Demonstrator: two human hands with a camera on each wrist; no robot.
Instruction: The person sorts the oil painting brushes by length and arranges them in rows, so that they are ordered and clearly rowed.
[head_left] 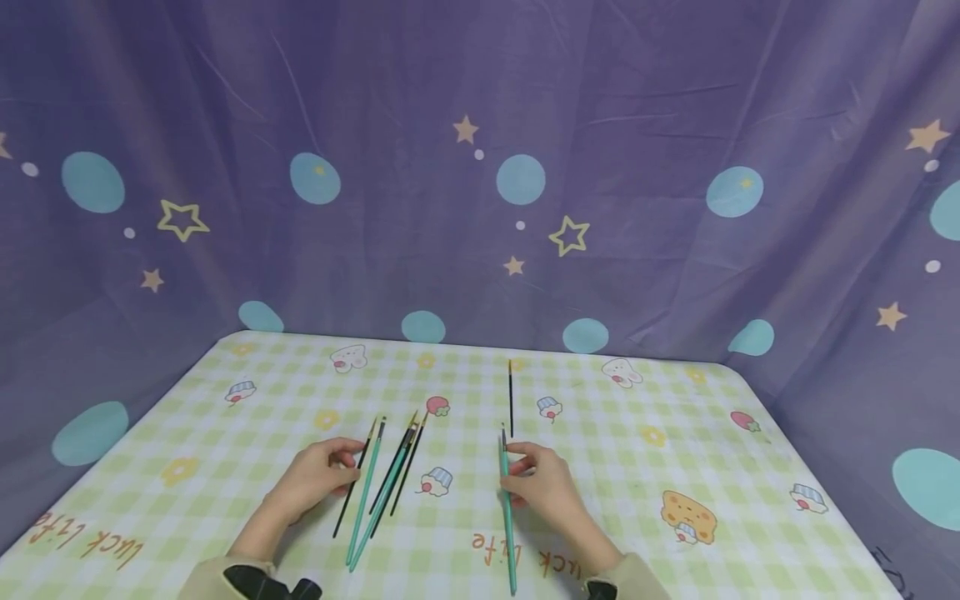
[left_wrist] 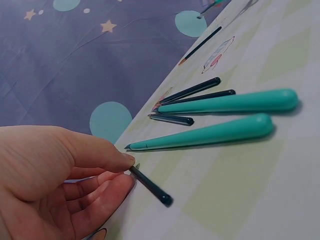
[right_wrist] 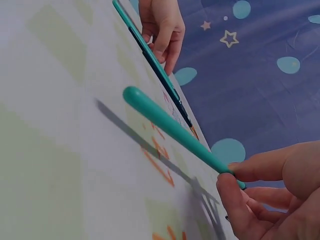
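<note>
My left hand [head_left: 318, 475] pinches a thin black paintbrush [left_wrist: 150, 185] between thumb and fingers, at the left side of a loose group of brushes. Right beside it lies a teal paintbrush [head_left: 365, 500], and a second teal paintbrush [left_wrist: 230, 102] rests across black ones. Over to the right, my right hand [head_left: 546, 485] grips a teal paintbrush [right_wrist: 175, 130] near its bristle end. That brush hangs above the cloth, its shadow showing below it in the right wrist view. Beyond its tip a single black paintbrush [head_left: 511, 400] lies apart on the table.
A checked green and white cloth [head_left: 675, 433] with printed cakes, flowers and lettering covers the table. Behind the table's far edge hangs a purple curtain [head_left: 420, 250] with stars and blue dots. Several black paintbrushes [head_left: 408, 467] lie between the two hands.
</note>
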